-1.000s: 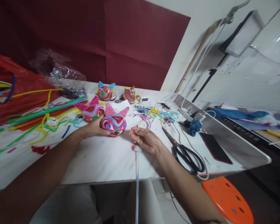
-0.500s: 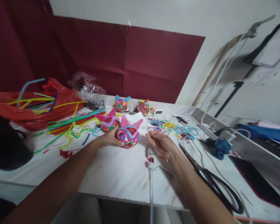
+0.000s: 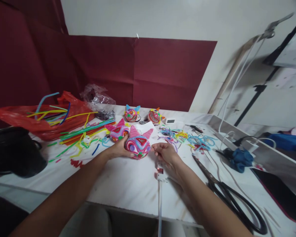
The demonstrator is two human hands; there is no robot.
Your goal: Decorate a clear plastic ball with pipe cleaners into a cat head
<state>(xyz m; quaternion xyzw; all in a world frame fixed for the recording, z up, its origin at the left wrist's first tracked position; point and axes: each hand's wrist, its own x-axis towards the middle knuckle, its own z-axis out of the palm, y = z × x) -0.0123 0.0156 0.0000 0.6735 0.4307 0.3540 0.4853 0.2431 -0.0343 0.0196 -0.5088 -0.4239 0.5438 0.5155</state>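
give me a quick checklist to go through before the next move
1. Left hand holding the front pink-eared figure: ok.
2. Right hand fingertips pinching something: cannot tell, too small.
3. Red-lit device apart from the right hand: cannot tell, the hand overlaps it in view.
4. Scissors apart from both hands: ok.
5. Loose colored strips gathered up: not ok, scattered over the table.

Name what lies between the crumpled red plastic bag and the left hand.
In the head view, loose green, yellow and orange fuzzy stems lie on the white table between the bag and left hand.
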